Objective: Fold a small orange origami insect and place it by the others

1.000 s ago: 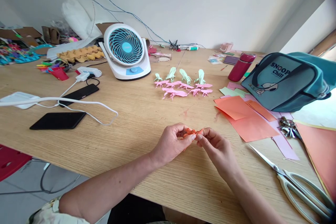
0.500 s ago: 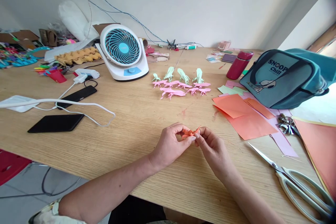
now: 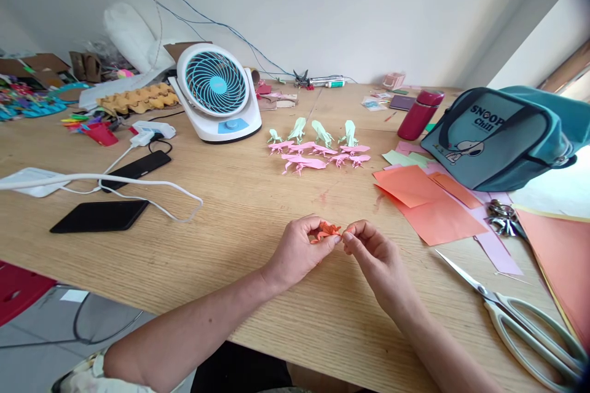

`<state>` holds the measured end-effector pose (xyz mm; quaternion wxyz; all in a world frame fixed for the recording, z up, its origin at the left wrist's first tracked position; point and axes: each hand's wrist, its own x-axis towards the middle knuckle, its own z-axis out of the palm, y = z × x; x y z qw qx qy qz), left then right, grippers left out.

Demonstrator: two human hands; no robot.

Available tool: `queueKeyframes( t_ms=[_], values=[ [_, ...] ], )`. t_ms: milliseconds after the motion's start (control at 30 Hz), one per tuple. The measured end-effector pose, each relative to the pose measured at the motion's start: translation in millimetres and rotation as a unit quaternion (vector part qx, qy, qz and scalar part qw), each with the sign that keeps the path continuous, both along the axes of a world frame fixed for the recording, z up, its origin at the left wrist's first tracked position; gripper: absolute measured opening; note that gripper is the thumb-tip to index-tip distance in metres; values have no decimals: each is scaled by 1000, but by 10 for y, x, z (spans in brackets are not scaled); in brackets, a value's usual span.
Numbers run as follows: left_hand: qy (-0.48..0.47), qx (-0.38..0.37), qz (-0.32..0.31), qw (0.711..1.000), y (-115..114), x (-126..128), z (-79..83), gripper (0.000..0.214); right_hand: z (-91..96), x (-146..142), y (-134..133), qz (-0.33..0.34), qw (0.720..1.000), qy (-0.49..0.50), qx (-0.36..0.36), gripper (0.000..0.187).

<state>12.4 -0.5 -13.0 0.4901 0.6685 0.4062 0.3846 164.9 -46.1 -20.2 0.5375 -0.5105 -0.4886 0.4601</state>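
Note:
Between thumb and fingers, my left hand (image 3: 297, 250) pinches a small folded orange paper figure (image 3: 328, 231) above the table's near middle. My right hand (image 3: 372, 252) is closed in a pinch at the figure's right end; its fingertips hide whether they hold a tip of the paper. Beyond my hands stand several folded pink paper figures (image 3: 304, 163), shaped like insects, in rows. Behind those are several pale green ones (image 3: 321, 133) with raised wings.
Right of my hands lie orange paper sheets (image 3: 437, 215), large scissors (image 3: 502, 313) and a metal key bunch (image 3: 503, 216). A teal bag (image 3: 498, 135) and red bottle (image 3: 420, 114) stand behind. At left are a fan (image 3: 216, 89), a black phone (image 3: 99, 216) and a white cable (image 3: 152, 179).
My right fingertips have shifted slightly off the orange figure's middle to its right end. More of the figure shows in my left hand, and its upright tip no longer shows.

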Motion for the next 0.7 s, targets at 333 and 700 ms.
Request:
queueKeyframes(
  t_ms=[333,700],
  values=[
    [31,13,3,999,-29,0,82,12,10,-19,-3,25,998,41,-34,33],
    [26,-3,-23,999,81,-54,-15,17,8,31,39,23,999,19,-39,37]
  ],
)
